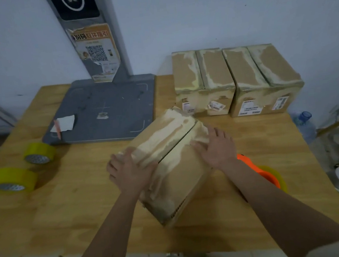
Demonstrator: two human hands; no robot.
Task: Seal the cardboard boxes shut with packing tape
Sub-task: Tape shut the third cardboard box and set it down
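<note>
A cardboard box (175, 169) lies tilted and turned at an angle in the middle of the wooden table (79, 211), its two top flaps meeting at a dark seam. My left hand (130, 172) presses flat on the left flap and wraps the box's left edge. My right hand (215, 148) lies flat on the right flap, fingers spread. An orange tape dispenser (261, 171) with a yellow roll sits just right of the box, partly hidden by my right forearm. Two loose rolls of yellow packing tape, one nearer (11, 180) and one farther (39, 152), lie at the table's left edge.
Two cardboard boxes, one (202, 83) beside the other (264, 80), stand side by side at the back right, with old tape marks and labels. A grey scanner stand (104, 110) with an upright post occupies the back centre, a scrap of paper (64, 123) on its base.
</note>
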